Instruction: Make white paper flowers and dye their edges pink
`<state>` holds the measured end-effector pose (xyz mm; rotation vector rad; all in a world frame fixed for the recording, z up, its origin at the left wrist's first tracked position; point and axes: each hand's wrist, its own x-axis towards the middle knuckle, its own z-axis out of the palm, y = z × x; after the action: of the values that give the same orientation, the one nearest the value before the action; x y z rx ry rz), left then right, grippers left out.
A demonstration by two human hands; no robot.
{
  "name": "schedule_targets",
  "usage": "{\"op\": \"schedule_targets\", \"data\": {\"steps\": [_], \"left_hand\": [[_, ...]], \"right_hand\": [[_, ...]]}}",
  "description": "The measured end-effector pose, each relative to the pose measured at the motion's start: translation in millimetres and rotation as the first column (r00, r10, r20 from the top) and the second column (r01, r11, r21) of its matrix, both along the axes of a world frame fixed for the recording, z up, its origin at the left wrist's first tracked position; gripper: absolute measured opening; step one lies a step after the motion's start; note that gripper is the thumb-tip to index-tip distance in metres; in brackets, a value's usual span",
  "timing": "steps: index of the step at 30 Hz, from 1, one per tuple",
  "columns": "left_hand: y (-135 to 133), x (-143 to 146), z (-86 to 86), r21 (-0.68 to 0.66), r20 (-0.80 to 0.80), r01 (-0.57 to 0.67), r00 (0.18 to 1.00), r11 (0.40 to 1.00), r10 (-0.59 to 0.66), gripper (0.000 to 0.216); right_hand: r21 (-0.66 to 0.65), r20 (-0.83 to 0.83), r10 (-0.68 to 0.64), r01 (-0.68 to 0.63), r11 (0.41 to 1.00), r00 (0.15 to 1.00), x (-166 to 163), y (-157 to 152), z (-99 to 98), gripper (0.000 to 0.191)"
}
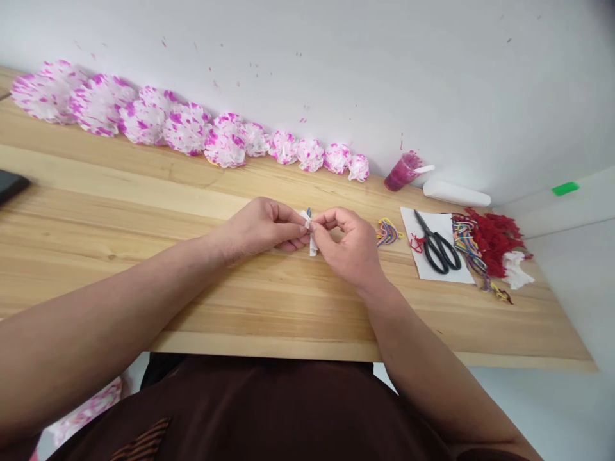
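White strip point(313, 247), maybe folded tissue, sits pinched between the person's two hands, just over the middle of the wooden table point(158, 192). Its long axis runs roughly away from the body: one end points at the near edge, the far end at the wall and a touch left. Can't say if it has a front, both ends look plain. A bit of blue string point(309, 211) pokes out past the far end — how it's wrapped or tied is hidden by the fingertips.

Left hand point(269, 224) comes in from the side, thumb and forefinger pressed together on the strip, other fingers curled under. Right hand point(348, 243) does the same, thumb and forefinger nearly meeting on it, the rest loosely bent.

What could go wrong? Probably the thin stuff tearing or creasing if the string gets yanked hard, or the string sliding off-centre if either pinch slackens. Fingers that crowded likely make a slip hard to spot, too.

Loose coloured strings point(388, 232) lie just beside the right hand, then black scissors point(431, 234) on a white sheet point(459, 274). White-and-purple pom-poms point(225, 141) line the wall — well clear of both hands.
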<state>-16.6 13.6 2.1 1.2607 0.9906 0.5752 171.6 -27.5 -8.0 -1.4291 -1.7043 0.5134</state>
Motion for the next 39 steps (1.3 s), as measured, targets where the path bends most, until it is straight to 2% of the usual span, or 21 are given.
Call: {"op": "schedule_targets", "data": {"steps": [7,16,26,39], "left_hand": [[0.7,-0.5,-4.0,0.041,-0.003,0.012,1.000,0.999,-0.011,0.021],[0.0,0.5,-7.1,0.101,-0.035,-0.001,0.999,0.995,0.005,0.021],[-2.9,2.3,-1.7,0.148,-0.059,-0.021,0.998,0.989,0.030,0.018],[-4.8,2.0,3.1,0.147,-0.062,-0.011,0.998,0.989,0.020,0.018]], "right_hand": [[-0.021,-0.005,0.000,0.000,1.000,1.000,0.6,-0.1,0.2,0.004],[-0.076,-0.100,-0.018,0.011,0.997,0.995,-2.1,0.2,2.0,0.006],[-0.086,-0.116,-0.021,0.012,0.996,0.993,-3.0,0.4,2.5,0.006],[-0.091,-0.118,-0.023,0.012,0.996,0.993,-2.7,0.1,2.4,0.007]]}}
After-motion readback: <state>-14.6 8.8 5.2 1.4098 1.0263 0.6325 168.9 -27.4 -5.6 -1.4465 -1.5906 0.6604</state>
